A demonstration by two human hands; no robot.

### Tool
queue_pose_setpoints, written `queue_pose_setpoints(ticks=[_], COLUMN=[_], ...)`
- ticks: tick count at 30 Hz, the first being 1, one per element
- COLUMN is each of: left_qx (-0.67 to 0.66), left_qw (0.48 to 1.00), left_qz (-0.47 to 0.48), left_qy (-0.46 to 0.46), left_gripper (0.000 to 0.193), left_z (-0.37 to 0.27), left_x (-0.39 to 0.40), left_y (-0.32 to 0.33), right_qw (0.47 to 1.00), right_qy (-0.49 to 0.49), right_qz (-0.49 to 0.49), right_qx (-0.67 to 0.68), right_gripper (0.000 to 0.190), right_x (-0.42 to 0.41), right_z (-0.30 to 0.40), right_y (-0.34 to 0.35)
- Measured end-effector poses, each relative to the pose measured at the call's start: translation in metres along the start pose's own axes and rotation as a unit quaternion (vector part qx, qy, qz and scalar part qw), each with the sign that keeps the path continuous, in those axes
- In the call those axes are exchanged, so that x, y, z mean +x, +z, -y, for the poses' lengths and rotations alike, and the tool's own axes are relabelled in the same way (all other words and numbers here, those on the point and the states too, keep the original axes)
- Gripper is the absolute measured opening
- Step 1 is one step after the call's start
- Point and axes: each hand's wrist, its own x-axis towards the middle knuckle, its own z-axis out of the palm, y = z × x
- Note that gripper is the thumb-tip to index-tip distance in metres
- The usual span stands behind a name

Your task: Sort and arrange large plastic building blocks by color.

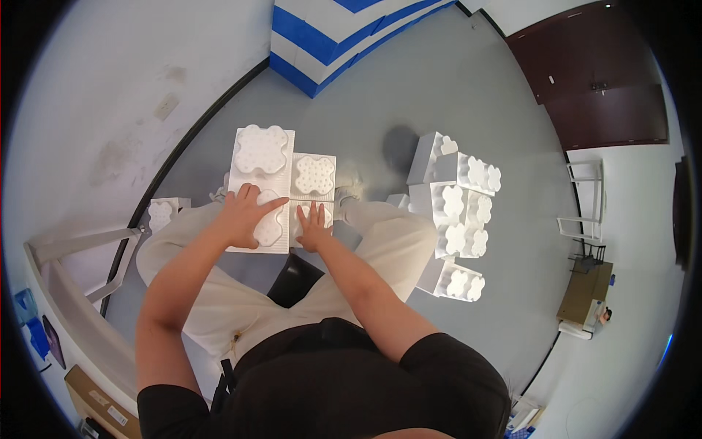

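Observation:
A long white block (pixel 236 181) with a ribbed top and two four-lobed raised knobs stands between my knees. My left hand (pixel 241 218) lies on it around the nearer knob, the thumb stretched to the right and the other fingers partly curled. Against its right side are two smaller white blocks, each with one knob. The farther small block (pixel 314 176) is untouched by my hands. On the nearer small block (pixel 296 241) my right hand (pixel 315 228) rests with fingers spread, covering part of its knob.
Several more white knobbed blocks (pixel 422 200) stand on the grey floor to my right. Another white block (pixel 162 214) is by the wall at left. A blue-and-white striped stack (pixel 312 49) rises ahead. A white frame (pixel 82 244) stands at left, and a black seat (pixel 293 280) is under me.

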Motion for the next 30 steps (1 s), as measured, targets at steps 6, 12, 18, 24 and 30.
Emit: queue_pose_setpoints(ticks=[6, 12, 18, 24, 30], left_qx=[-0.022, -0.025, -0.01, -0.023, -0.027], left_qw=[0.998, 0.998, 0.998, 0.998, 0.998], left_qz=[0.063, 0.065, 0.061, 0.055, 0.048], left_qy=[0.013, -0.003, -0.01, -0.029, -0.023], left_gripper=[0.116, 0.115, 0.116, 0.117, 0.118], left_z=[0.016, 0.015, 0.004, -0.002, -0.002], left_x=[0.016, 0.007, 0.01, 0.0, 0.004], left_y=[-0.012, -0.008, -0.013, -0.003, -0.001], right_qw=[1.0, 0.999, 0.947, 0.973, 0.975], right_qy=[-0.002, -0.012, -0.004, -0.024, -0.017], right_qz=[0.003, -0.018, -0.286, -0.163, -0.173], right_qx=[-0.025, -0.04, -0.144, -0.16, -0.136], right_gripper=[0.104, 0.105, 0.103, 0.114, 0.096], right_x=[0.004, 0.003, 0.051, 0.042, 0.048], right_z=[0.0, 0.001, -0.016, -0.014, -0.014], right_y=[0.002, 0.004, 0.023, -0.012, -0.002])
